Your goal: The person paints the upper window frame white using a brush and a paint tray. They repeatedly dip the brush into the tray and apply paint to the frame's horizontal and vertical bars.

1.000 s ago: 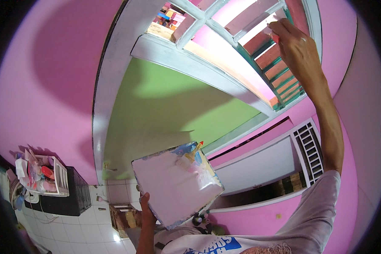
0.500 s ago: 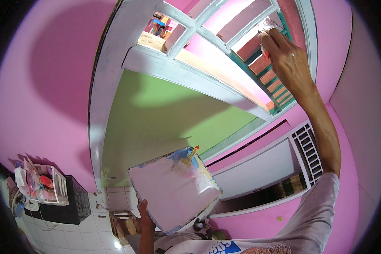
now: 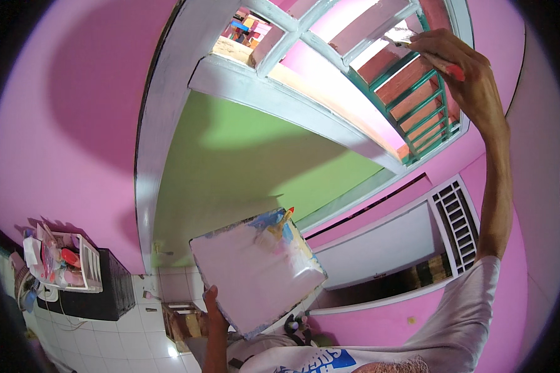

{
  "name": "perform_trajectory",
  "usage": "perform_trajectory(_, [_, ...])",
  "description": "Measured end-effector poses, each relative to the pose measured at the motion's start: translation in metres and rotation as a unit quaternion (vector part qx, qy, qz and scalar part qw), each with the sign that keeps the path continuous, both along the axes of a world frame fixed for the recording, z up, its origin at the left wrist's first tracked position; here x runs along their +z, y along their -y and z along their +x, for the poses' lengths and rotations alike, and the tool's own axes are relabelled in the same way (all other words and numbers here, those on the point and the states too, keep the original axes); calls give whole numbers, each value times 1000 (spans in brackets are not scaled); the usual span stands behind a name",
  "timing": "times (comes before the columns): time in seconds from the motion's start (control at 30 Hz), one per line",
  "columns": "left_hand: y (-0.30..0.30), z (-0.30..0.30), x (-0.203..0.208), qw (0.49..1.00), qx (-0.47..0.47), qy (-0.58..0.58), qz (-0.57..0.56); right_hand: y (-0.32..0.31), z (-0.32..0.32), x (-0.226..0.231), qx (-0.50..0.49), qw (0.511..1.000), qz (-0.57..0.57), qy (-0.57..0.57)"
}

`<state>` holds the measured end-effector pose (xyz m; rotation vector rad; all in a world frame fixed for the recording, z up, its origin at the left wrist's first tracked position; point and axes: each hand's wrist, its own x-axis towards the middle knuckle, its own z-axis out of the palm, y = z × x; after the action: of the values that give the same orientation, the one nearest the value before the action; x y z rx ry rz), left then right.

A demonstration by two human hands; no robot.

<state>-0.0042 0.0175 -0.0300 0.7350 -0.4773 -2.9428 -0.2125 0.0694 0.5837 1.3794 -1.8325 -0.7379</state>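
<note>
My right hand (image 3: 470, 78) is raised at the upper right, its fingers closed round a slim paintbrush (image 3: 440, 63) with a red handle end. The brush tip points left, close to a bar of the pale grey-white window frame (image 3: 379, 28). Lower down, my left hand (image 3: 215, 311) grips the near left edge of a square, pale board or tray (image 3: 249, 273); its thumb shows on top and the other fingers are hidden. Paint smears in blue, yellow and white mark its edges. Across its far corner lies a second brush (image 3: 274, 235), wide with a red-tipped handle.
A green panel (image 3: 249, 155) fills the space under the frame's crossbar. Green bars (image 3: 417, 112) stand beyond the window opening. At the lower left, a white basket (image 3: 92, 267) of odds and ends sits on a black box (image 3: 115, 286). A white louvred panel (image 3: 457, 224) is at right.
My right hand has moved right and turned, so the brush's red end now points right. The board stays in my left hand, nearly unmoved. The view has shifted slightly.
</note>
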Motion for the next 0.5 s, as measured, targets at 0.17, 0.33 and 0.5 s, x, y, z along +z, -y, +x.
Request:
perform_trajectory(0.17, [-2, 0, -11, 1000, -9, 9, 13, 11, 0, 0, -56, 993, 100, 22])
perform_trajectory(0.33, [-1, 0, -6, 1000, 8, 11, -14, 25, -1, -6, -46, 991, 121, 42])
perform_trajectory(0.5, [-5, -1, -9, 1000, 8, 12, -11, 23, 10, -10, -54, 988, 131, 52])
